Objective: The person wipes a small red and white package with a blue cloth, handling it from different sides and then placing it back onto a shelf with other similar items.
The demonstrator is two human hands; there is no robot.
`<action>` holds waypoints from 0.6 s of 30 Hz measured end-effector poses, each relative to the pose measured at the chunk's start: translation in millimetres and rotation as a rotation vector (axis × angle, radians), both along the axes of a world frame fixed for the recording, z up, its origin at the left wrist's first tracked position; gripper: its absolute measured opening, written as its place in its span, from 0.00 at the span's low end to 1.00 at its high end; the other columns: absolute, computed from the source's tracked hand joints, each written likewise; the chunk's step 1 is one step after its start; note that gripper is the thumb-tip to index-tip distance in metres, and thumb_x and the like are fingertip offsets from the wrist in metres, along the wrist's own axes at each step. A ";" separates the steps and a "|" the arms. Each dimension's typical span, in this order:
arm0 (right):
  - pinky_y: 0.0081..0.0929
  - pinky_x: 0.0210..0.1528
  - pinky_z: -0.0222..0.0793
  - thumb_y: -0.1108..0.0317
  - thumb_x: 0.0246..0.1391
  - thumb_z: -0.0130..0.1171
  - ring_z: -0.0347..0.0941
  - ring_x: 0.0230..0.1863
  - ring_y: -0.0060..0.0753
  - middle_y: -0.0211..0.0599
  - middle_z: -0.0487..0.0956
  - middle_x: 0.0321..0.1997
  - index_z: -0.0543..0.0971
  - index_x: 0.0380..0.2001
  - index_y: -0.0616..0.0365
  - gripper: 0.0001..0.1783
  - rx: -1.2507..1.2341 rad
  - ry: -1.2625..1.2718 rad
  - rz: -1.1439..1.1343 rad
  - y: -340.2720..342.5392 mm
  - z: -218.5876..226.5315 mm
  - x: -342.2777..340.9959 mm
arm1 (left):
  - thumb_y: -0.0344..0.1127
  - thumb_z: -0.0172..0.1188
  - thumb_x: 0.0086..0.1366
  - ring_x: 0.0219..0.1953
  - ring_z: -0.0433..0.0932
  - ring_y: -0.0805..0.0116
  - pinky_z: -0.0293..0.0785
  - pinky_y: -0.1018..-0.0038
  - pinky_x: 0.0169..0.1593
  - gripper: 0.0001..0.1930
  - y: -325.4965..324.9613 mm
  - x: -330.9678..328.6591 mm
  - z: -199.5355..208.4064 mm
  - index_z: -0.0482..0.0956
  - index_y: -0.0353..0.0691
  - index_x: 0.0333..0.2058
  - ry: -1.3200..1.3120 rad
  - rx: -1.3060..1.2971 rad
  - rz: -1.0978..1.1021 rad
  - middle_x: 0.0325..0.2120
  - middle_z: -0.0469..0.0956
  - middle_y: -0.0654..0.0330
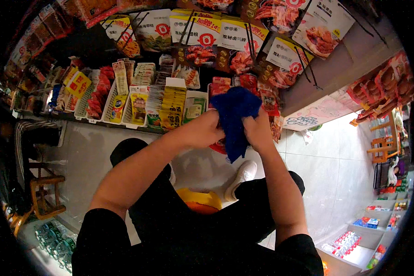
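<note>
A dark blue cloth [234,117] hangs bunched between my two hands, in front of the low shelf of snack packets. My left hand [208,129] grips its left side, with the fingers partly hidden by the fabric. On the other side my right hand [256,129] is closed on the cloth, its fingers pressed into the folds. Red snack packets [246,83] lie just behind the cloth, which hides part of them. Left of my left hand, a box of yellow packets [173,108] stands beside a green-and-white packet [195,108].
White plastic baskets [110,108] of packets line the shelf leftward. Large snack pouches [198,39] hang above. A wooden stool [46,191] stands at left, bottled drinks [55,241] below it. Something yellow and orange [200,201] is between my legs. Shelves [354,241] stand lower right.
</note>
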State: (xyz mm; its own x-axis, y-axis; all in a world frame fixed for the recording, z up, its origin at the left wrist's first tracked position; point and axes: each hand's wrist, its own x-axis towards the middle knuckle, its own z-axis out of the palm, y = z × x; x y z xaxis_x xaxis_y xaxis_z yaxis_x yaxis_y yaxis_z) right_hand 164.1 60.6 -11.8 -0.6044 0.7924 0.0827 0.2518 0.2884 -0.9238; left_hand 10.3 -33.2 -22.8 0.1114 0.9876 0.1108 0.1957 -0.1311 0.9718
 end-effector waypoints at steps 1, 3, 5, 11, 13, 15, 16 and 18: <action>0.28 0.45 0.68 0.71 0.44 0.51 0.73 0.39 0.31 0.40 0.77 0.39 0.69 0.48 0.65 0.24 -0.083 0.052 0.018 -1.6 8.2 -1.9 | 0.22 0.51 0.52 0.42 0.71 0.71 0.66 0.75 0.49 0.20 2.0 -0.6 -5.4 0.68 0.37 0.47 -0.069 -0.060 -0.015 0.40 0.74 0.58; 0.26 0.44 0.68 0.72 0.45 0.50 0.73 0.39 0.29 0.38 0.77 0.39 0.68 0.48 0.65 0.23 -0.166 0.107 0.038 -4.1 17.7 -3.3 | 0.22 0.51 0.52 0.40 0.71 0.72 0.67 0.75 0.47 0.18 3.4 -4.7 -12.9 0.70 0.36 0.44 -0.136 -0.122 -0.028 0.37 0.74 0.59; 0.25 0.44 0.69 0.73 0.49 0.46 0.73 0.40 0.26 0.36 0.76 0.41 0.68 0.49 0.64 0.21 -0.271 0.208 0.067 -2.2 21.4 1.3 | 0.19 0.49 0.55 0.47 0.70 0.74 0.65 0.73 0.53 0.22 4.4 -4.6 5.2 0.66 0.37 0.50 -0.124 -0.224 -0.110 0.45 0.72 0.63; 0.26 0.47 0.68 0.76 0.46 0.50 0.72 0.43 0.28 0.36 0.74 0.45 0.65 0.52 0.63 0.26 -0.576 0.418 0.065 -4.4 30.9 13.6 | 0.19 0.51 0.56 0.46 0.71 0.72 0.68 0.73 0.51 0.22 -2.8 -5.0 25.9 0.66 0.37 0.50 -0.407 -0.265 -0.025 0.42 0.74 0.63; 0.26 0.47 0.68 0.77 0.43 0.50 0.72 0.42 0.28 0.36 0.74 0.46 0.64 0.53 0.63 0.29 -0.574 0.444 0.118 -1.4 35.8 16.1 | 0.19 0.52 0.56 0.45 0.71 0.73 0.68 0.73 0.50 0.21 -6.0 -5.4 35.4 0.67 0.36 0.50 -0.514 -0.244 -0.038 0.42 0.74 0.63; 0.25 0.47 0.68 0.79 0.40 0.51 0.72 0.42 0.29 0.36 0.74 0.46 0.63 0.54 0.63 0.32 -0.571 0.469 0.169 2.5 36.7 16.0 | 0.20 0.52 0.56 0.44 0.72 0.73 0.69 0.74 0.50 0.20 -5.7 -5.3 40.6 0.67 0.36 0.49 -0.621 -0.222 -0.055 0.41 0.75 0.63; 0.25 0.47 0.68 0.79 0.38 0.50 0.72 0.42 0.28 0.36 0.75 0.45 0.64 0.53 0.63 0.31 -0.439 0.269 0.091 4.7 36.8 15.6 | 0.20 0.53 0.56 0.44 0.72 0.73 0.69 0.74 0.50 0.20 -3.8 -5.7 40.5 0.67 0.36 0.49 -0.443 -0.202 -0.038 0.40 0.75 0.63; 0.24 0.46 0.68 0.79 0.36 0.50 0.73 0.41 0.28 0.36 0.75 0.44 0.66 0.51 0.63 0.31 -0.305 0.069 0.009 9.0 33.3 15.9 | 0.21 0.53 0.56 0.43 0.73 0.73 0.69 0.74 0.50 0.19 -2.3 -5.9 40.1 0.68 0.36 0.48 -0.267 -0.179 -0.025 0.40 0.76 0.62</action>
